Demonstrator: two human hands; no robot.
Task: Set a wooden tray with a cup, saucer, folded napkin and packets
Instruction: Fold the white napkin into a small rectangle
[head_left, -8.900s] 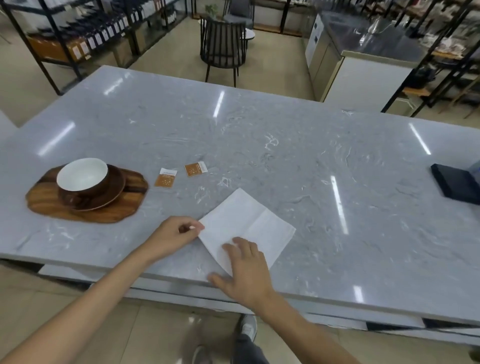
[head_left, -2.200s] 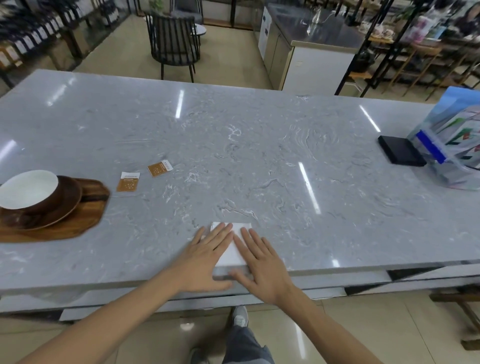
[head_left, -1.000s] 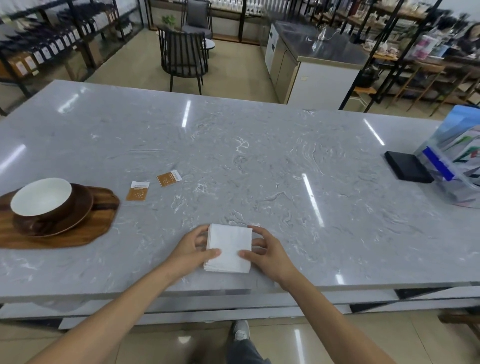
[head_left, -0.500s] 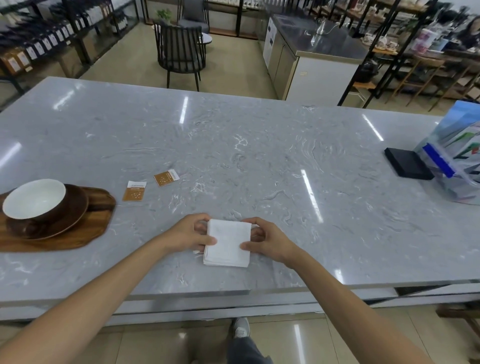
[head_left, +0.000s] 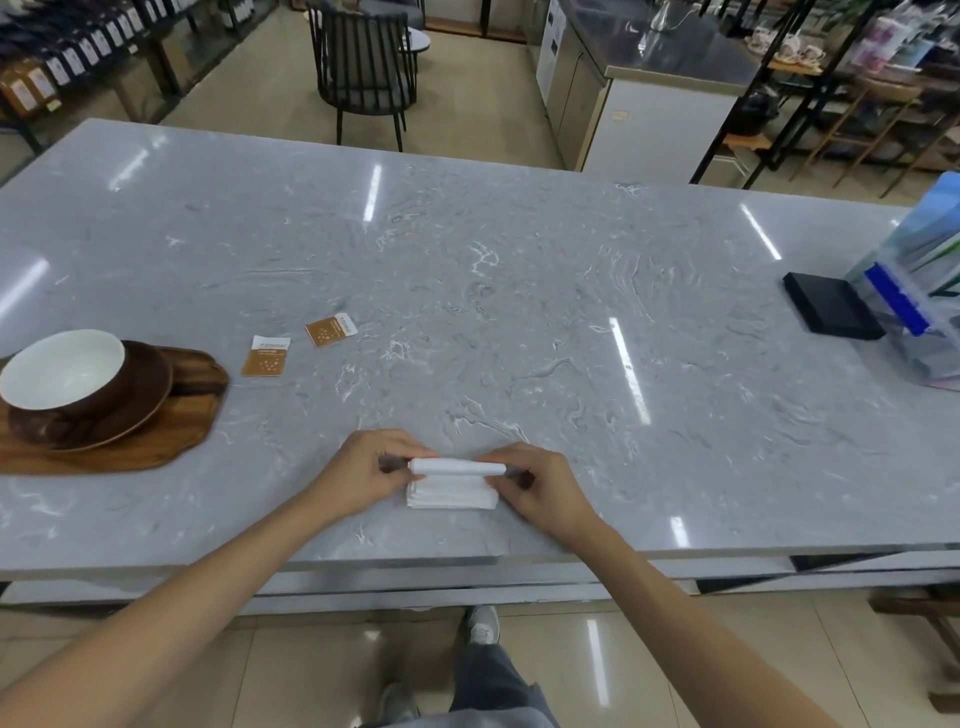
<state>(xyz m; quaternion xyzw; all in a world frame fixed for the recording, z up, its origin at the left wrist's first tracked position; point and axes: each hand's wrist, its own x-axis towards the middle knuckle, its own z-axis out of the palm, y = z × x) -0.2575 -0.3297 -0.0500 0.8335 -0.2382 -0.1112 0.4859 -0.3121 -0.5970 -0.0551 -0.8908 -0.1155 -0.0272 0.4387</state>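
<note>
A white folded napkin (head_left: 451, 486) lies near the front edge of the grey marble table (head_left: 519, 312). Its far edge is lifted and curled over toward me. My left hand (head_left: 363, 470) pinches the napkin's left end and my right hand (head_left: 535, 486) pinches its right end. At the far left stands a wooden tray (head_left: 171, 431) carrying a brown saucer (head_left: 140, 410) and a brown cup (head_left: 65, 376) with a white inside. Two orange packets lie on the table right of the tray: one (head_left: 266, 356) nearer the tray, the other (head_left: 331, 330) farther back.
A flat black box (head_left: 831, 313) and a clear plastic holder with blue papers (head_left: 919, 291) sit at the table's right side. A black chair (head_left: 366, 67), a counter and shelving stand beyond the table.
The napkin went from a large open sheet to a small folded square. In the last half second both hands raised its far edge and curled it toward me.
</note>
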